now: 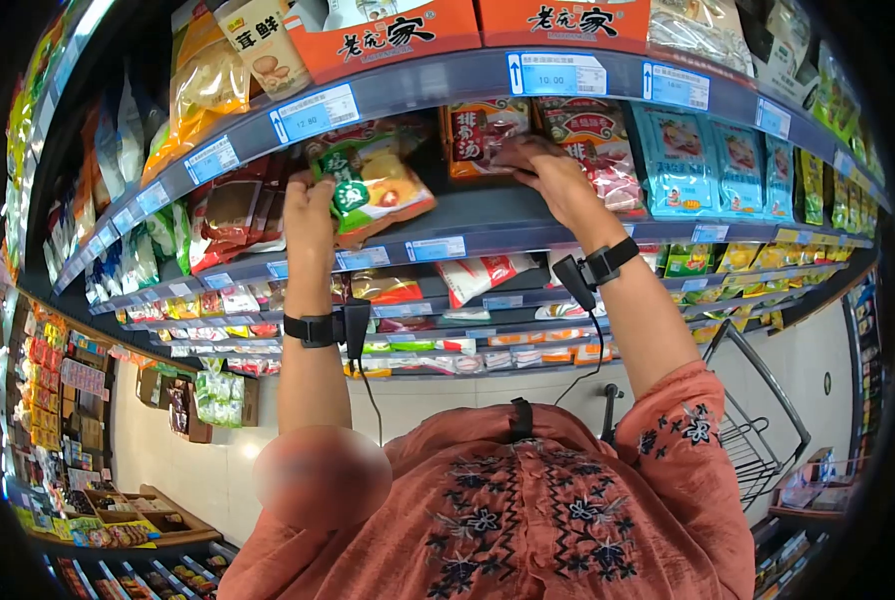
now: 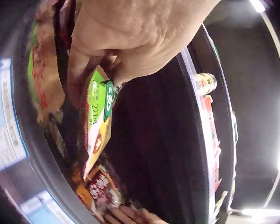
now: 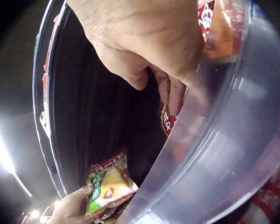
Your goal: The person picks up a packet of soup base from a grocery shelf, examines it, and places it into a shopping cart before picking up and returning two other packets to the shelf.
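Observation:
My left hand [image 1: 310,212] pinches the side of a green and white soup-mix packet [image 1: 383,190], tilted above the front of the shelf. In the left wrist view this packet [image 2: 97,116] hangs edge-on below the thumb and fingers. My right hand [image 1: 560,182] reaches into the same shelf, its fingers lying over the right part of a dark red soup packet [image 1: 466,150]. In the right wrist view the fingers [image 3: 176,95] point down at that red packet [image 3: 168,120], with the thumb apart. A shelf lip partly hides the red packet there.
Another red packet [image 1: 598,150] stands right of my right hand, then blue packets [image 1: 680,160]. Brown-red bags [image 1: 238,215] lie to the left. The upper shelf edge [image 1: 418,88] with price labels runs above both hands. A wire shopping cart [image 1: 753,440] stands behind on the right.

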{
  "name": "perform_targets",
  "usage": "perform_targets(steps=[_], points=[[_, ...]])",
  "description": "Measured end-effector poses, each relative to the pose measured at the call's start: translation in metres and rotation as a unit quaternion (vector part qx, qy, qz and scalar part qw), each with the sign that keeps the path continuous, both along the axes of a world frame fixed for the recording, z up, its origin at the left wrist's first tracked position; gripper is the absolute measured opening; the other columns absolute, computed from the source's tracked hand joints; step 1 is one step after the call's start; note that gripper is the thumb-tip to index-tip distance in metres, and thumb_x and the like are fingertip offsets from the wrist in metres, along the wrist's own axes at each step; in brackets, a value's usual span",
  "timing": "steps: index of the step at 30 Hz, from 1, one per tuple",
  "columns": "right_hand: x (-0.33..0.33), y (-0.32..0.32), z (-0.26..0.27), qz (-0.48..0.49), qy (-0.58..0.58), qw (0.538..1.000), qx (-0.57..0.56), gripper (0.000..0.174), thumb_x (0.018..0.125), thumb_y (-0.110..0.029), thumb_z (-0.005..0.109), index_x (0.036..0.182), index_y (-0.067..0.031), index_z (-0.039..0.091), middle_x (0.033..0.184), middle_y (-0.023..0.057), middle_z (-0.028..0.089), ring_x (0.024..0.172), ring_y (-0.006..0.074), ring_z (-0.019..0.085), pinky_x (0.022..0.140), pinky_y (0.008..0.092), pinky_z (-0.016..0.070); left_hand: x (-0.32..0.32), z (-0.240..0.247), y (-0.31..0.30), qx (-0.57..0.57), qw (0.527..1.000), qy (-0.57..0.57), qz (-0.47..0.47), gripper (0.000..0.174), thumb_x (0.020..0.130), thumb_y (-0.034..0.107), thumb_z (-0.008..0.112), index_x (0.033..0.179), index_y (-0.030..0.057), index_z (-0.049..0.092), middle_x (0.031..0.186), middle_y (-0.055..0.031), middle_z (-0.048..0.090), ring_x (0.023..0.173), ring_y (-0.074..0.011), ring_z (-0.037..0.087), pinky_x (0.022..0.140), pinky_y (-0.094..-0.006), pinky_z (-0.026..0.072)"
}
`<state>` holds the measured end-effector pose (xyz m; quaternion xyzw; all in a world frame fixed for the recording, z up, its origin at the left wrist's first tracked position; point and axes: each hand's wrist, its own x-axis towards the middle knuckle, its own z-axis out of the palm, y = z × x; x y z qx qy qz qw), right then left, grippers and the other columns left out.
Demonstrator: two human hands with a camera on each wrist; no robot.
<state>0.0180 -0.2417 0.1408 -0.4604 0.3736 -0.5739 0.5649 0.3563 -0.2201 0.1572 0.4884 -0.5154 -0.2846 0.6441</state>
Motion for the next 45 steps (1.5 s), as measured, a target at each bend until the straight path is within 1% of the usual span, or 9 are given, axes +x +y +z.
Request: perform_targets(steps=[6,7,11,15,20,30,36,37,45], points=[[0.005,0.012,0.005,-0.004,0.020,1.000,-0.018,0.032,0.101,-0.025,0.054,0.118,-0.0004,0.066,0.113,0.0089,0.071,0.110,0.0187,0.064,0.092,0.0304,0.0476,-0.056,-0.008,0.017,0.047,0.978,0.143,-0.142,0.011,0.096,0.019,0.063,0.101,0.0096,0.059,0.075,0.0041,0.058,0.049,-0.0015,0.040,0.040,-0.0196,0.0259],[0.007,0.014,0.005,-0.017,0.021,0.999,-0.027,0.034,0.101,-0.028,0.055,0.115,-0.0003,0.067,0.109,0.0085,0.072,0.106,0.0173,0.064,0.090,0.0296,0.0474,-0.062,-0.009,0.021,0.055,0.970,0.164,-0.170,0.011,0.097,0.017,0.063,0.102,0.0080,0.059,0.079,0.0030,0.059,0.057,-0.0025,0.047,0.047,-0.0196,0.0343],[0.005,0.001,-0.007,-0.025,0.069,0.997,-0.029,0.039,0.100,-0.034,0.055,0.114,0.0000,0.067,0.105,0.0084,0.071,0.094,0.0154,0.061,0.087,0.0297,0.0458,-0.076,-0.007,0.028,0.036,0.978,0.119,-0.166,0.015,0.097,0.015,0.063,0.104,0.0026,0.059,0.090,-0.0004,0.061,0.080,-0.0065,0.054,0.072,-0.0230,0.0451],[0.001,-0.005,-0.016,-0.036,0.093,0.994,-0.050,0.043,0.100,-0.037,0.053,0.109,0.0029,0.066,0.094,0.0067,0.066,0.085,0.0173,0.054,0.081,0.0320,0.0437,-0.047,0.004,0.010,0.025,0.992,0.096,-0.083,0.016,0.095,0.013,0.063,0.105,0.0006,0.059,0.091,-0.0019,0.061,0.080,-0.0083,0.055,0.072,-0.0239,0.0450],[-0.003,-0.005,-0.022,-0.030,0.182,0.980,-0.077,0.046,0.098,-0.039,0.051,0.100,0.0048,0.064,0.084,0.0056,0.060,0.081,0.0178,0.050,0.077,0.0342,0.0424,-0.028,-0.001,0.011,0.008,0.992,0.084,-0.093,0.015,0.097,0.014,0.062,0.103,0.0009,0.058,0.090,-0.0023,0.062,0.078,-0.0080,0.057,0.073,-0.0243,0.0474],[0.000,-0.007,-0.023,-0.036,0.173,0.982,-0.067,0.046,0.096,-0.038,0.051,0.099,0.0053,0.064,0.085,0.0081,0.062,0.081,0.0187,0.053,0.077,0.0343,0.0436,-0.051,-0.007,0.034,0.052,0.991,0.064,-0.103,0.018,0.098,0.017,0.060,0.105,0.0003,0.059,0.091,-0.0007,0.062,0.079,-0.0059,0.054,0.071,-0.0229,0.0435],[0.000,-0.003,-0.023,-0.042,0.192,0.978,-0.069,0.049,0.097,-0.040,0.050,0.103,0.0062,0.065,0.089,0.0119,0.066,0.084,0.0209,0.056,0.079,0.0350,0.0448,-0.058,-0.017,0.036,0.051,0.987,0.076,-0.131,0.014,0.099,0.014,0.060,0.105,0.0011,0.058,0.091,-0.0029,0.065,0.079,-0.0064,0.061,0.073,-0.0231,0.0501],[-0.001,-0.003,-0.024,-0.036,0.188,0.978,-0.079,0.049,0.097,-0.040,0.050,0.104,0.0062,0.065,0.090,0.0117,0.066,0.084,0.0208,0.056,0.080,0.0350,0.0448,-0.063,-0.017,0.040,0.063,0.988,0.072,-0.123,0.017,0.100,0.017,0.059,0.105,0.0010,0.059,0.089,0.0001,0.062,0.078,-0.0048,0.053,0.070,-0.0224,0.0426],[0.003,0.047,-0.004,-0.033,0.124,0.984,-0.123,0.040,0.102,-0.034,0.051,0.112,0.0029,0.064,0.106,0.0102,0.070,0.097,0.0182,0.064,0.089,0.0312,0.0490,-0.075,-0.020,0.063,0.071,0.966,0.181,-0.171,0.015,0.100,0.014,0.059,0.107,0.0014,0.056,0.094,-0.0036,0.064,0.081,-0.0070,0.059,0.074,-0.0234,0.0492]])
